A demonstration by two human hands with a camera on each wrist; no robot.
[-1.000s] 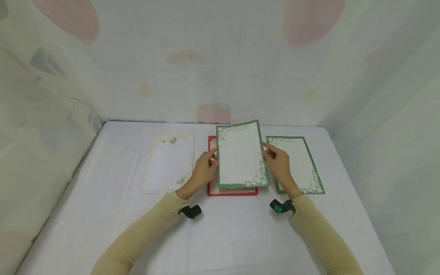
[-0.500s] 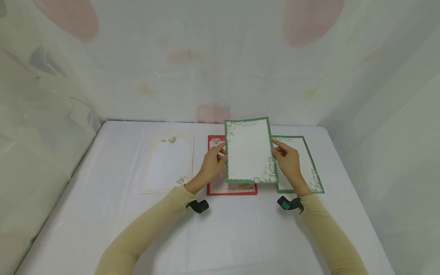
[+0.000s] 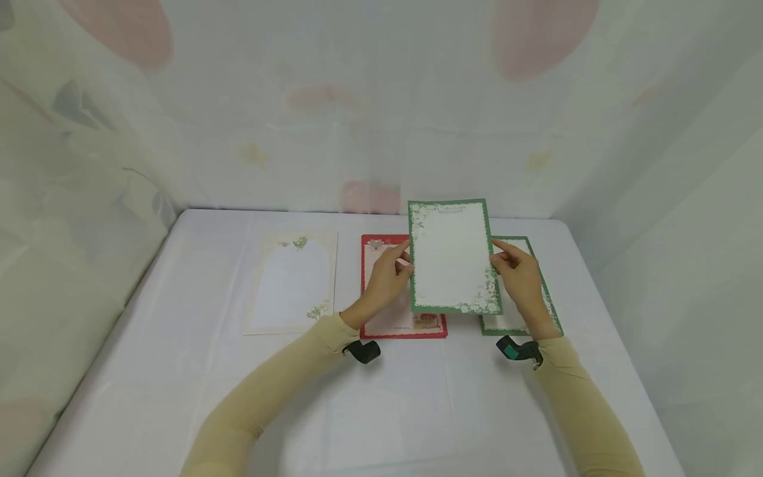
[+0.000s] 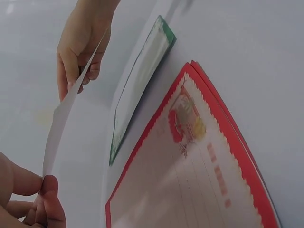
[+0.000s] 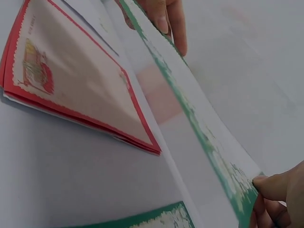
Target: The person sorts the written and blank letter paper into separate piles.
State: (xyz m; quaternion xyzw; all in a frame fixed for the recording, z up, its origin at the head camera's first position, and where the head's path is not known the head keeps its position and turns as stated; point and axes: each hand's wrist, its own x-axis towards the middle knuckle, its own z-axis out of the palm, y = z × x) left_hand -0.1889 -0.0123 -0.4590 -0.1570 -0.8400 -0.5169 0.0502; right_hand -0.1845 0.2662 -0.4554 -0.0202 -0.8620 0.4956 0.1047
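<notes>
A sheet of green-bordered letter paper (image 3: pixel 454 258) is held up off the table, its printed flowers at the lower right corner. My left hand (image 3: pixel 389 277) pinches its left edge between thumb and fingers. On the opposite edge, the thumb and fingers of my right hand (image 3: pixel 522 281) pinch it too. Below and to the left lies a stack of red-bordered letter paper (image 3: pixel 402 326), partly covered by the raised sheet. Another green-bordered sheet (image 3: pixel 507 321) lies on the table under my right hand, partly hidden. In the right wrist view the raised sheet appears slightly bent.
A cream-bordered sheet (image 3: pixel 292 285) with small green sprigs lies at the left of the white table (image 3: pixel 381 411). Patterned curtain cloth (image 3: pixel 381 106) hangs behind the table and along both sides.
Both hands have moved right with the green-bordered letter paper, from above the red stack toward the green-bordered sheet on the table. More of the red stack shows at its left.
</notes>
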